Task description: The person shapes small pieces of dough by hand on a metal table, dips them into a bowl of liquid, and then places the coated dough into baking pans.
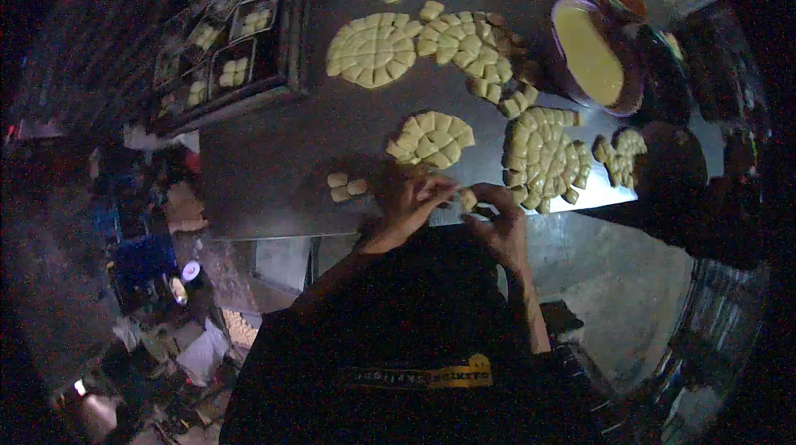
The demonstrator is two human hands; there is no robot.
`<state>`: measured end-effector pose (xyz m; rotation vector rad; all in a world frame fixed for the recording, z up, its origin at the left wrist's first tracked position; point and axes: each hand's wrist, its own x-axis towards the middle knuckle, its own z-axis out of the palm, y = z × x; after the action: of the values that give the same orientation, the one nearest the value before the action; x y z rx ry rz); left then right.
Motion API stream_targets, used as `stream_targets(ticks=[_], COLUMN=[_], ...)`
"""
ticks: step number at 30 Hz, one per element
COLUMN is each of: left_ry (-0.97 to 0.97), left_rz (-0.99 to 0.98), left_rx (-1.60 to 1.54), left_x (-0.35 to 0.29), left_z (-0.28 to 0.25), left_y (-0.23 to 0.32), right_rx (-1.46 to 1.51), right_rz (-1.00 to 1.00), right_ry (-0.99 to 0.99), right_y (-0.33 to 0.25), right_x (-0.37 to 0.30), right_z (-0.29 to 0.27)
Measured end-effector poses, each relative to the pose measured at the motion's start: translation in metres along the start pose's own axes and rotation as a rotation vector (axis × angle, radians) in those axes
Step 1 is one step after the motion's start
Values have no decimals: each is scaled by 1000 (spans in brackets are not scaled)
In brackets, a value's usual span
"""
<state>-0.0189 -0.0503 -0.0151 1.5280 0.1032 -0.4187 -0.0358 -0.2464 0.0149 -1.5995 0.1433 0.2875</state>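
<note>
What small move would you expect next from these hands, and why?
Probably to set the small dough piece beside the three dough pieces grouped to the left on the table. It is a separate piece, apparently pinched in the right hand; the left hand is close by, between it and that group, so a short leftward pass looks easy.

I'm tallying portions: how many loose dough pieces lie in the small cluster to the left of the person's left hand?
3: an upper piece, a lower piece and a right piece, the closest to the left hand. None looks hidden.
</note>
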Motion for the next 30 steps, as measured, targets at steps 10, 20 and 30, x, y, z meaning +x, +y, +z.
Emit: stream_targets(ticks=[10,20,30], left_ry=[243,-148,119], left_rz=[264,1072,840], left_rx=[-106,567,385], left_x=[54,57,81], left_z=[78,126,182], left_y=[19,101,84], right_rx=[-415,413,-86], right_rz=[-348,118,-197], right_ry=[162,-213,-834], right_y=[-18,-32,-116], right_x=[59,7,93], right_z=[-64,-125,-191])
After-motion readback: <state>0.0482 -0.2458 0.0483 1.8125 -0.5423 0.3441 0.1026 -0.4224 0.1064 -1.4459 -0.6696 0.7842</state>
